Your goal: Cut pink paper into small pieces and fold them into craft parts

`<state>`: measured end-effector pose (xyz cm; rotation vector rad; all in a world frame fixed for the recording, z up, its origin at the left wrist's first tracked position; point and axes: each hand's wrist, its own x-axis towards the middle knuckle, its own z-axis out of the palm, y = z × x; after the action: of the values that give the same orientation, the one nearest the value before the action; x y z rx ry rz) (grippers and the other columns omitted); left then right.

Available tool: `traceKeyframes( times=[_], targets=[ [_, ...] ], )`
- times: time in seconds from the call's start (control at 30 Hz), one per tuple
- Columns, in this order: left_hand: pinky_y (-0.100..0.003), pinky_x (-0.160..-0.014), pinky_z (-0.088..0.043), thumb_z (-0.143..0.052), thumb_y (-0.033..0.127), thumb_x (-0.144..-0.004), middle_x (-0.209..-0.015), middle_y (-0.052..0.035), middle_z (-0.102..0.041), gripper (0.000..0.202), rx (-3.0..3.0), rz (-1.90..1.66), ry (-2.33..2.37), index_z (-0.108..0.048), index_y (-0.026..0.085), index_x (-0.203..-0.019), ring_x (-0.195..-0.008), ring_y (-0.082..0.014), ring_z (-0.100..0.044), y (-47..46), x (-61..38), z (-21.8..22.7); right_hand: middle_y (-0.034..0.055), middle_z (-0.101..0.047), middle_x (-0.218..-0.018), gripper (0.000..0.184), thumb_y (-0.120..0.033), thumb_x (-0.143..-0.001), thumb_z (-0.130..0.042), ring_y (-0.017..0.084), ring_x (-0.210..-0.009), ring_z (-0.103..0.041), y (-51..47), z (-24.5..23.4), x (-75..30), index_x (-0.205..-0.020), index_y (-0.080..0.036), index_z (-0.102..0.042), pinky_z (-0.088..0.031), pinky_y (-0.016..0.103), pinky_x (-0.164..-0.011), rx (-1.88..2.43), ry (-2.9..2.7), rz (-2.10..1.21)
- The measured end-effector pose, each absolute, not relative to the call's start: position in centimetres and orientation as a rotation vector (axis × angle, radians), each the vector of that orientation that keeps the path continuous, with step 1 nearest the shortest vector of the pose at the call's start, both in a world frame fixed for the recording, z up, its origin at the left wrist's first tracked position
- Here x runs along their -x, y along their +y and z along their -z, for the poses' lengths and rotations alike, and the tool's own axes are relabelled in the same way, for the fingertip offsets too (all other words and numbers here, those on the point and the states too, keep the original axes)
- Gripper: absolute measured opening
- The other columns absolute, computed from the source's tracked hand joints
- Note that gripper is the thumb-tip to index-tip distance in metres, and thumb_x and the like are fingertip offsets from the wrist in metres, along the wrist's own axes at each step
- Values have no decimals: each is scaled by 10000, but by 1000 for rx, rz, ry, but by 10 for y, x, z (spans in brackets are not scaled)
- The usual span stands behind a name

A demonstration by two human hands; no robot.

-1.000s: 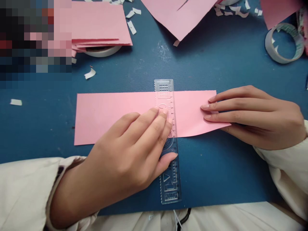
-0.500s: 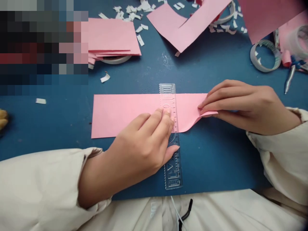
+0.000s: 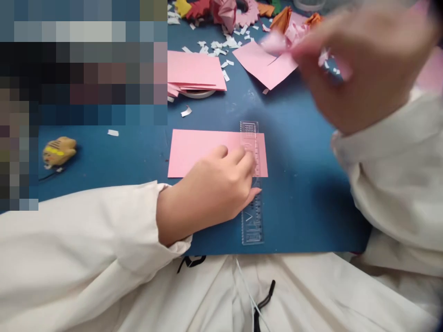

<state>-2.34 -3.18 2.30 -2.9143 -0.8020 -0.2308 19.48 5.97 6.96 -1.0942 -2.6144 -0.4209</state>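
My left hand [image 3: 218, 189] presses a clear plastic ruler [image 3: 252, 230] down with bent fingers. Under the upper part of the ruler lies a pink paper strip [image 3: 194, 150], its right edge showing just past the ruler. Raised at the upper right, my right hand [image 3: 360, 64] is blurred by motion. Its fingers are pinched on a smeared pink paper piece [image 3: 275, 42], whose shape I cannot make out.
Behind the strip is a stack of pink paper [image 3: 197, 67] over a tape roll. A notched pink sheet [image 3: 258, 60], white scraps [image 3: 226, 44] and folded coloured paper [image 3: 224, 11] lie further back. A small yellow-brown figure [image 3: 59, 151] sits at left.
The pink strip has become shorter, its right part torn away along the ruler. My right hand has moved up and away with a pink piece. My left hand stays on the ruler.
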Motion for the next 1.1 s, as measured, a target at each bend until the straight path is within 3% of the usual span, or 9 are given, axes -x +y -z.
traceKeyframes(
  times=[0.1,0.17,0.3,0.4,0.5,0.77,1.1],
  targets=[
    [-426,-717,-519,-433,283,-923,-1074,-214,-642,368,2866,174,-875,-643,15,-1062,-971,-332,-614,-35,41,-28,55,-709,-975,200,-282,-894,-514,170,-864,-654,19,-40,-199,-959,-163,-661,-501,293,-738,713,-2650,590],
    [-448,-718,-526,-432,278,-916,-1062,-212,-649,372,2833,183,-936,-635,10,-1075,-942,-334,-619,-36,55,-29,20,-699,-1031,166,-262,-895,-535,140,-930,-649,2,-26,-200,-991,-177,-642,-507,266,-753,567,-2747,585],
    [-436,-793,-531,-455,281,-913,-1153,-155,-637,337,2881,245,-990,-632,82,-1120,-996,-298,-620,-33,80,-28,73,-683,-1069,287,-355,-896,-546,164,-990,-632,-1,-24,-202,-1039,-117,-618,-506,270,-735,274,-2833,646],
    [-428,-874,-515,-479,266,-907,-1233,-111,-611,327,2922,274,-1004,-607,128,-1175,-1059,-272,-606,-30,89,-24,109,-681,-1059,258,-298,-889,-561,189,-991,-630,2,-32,-202,-1023,-85,-616,-500,289,-719,191,-2834,738],
    [-429,-853,-521,-489,249,-899,-1240,-119,-610,324,2909,337,-954,-608,125,-1173,-1052,-272,-614,-28,91,-20,112,-674,-1079,210,-228,-902,-530,189,-999,-626,-2,-38,-198,-1036,-91,-617,-491,299,-707,244,-2918,739],
    [-407,-792,-518,-470,231,-898,-1200,-142,-629,323,2839,383,-880,-613,86,-1148,-1008,-281,-632,-31,89,-15,114,-681,-1029,238,-236,-922,-478,192,-936,-623,-17,-45,-184,-1002,-95,-652,-468,306,-673,401,-3003,734],
    [-418,-812,-491,-442,254,-905,-1220,-152,-611,355,2869,363,-905,-601,74,-1166,-1031,-298,-614,-30,90,-13,148,-652,-1122,259,-163,-904,-462,267,-1060,-598,-23,-40,-175,-1064,-64,-640,-482,385,-798,583,-2959,771]
  ],
)
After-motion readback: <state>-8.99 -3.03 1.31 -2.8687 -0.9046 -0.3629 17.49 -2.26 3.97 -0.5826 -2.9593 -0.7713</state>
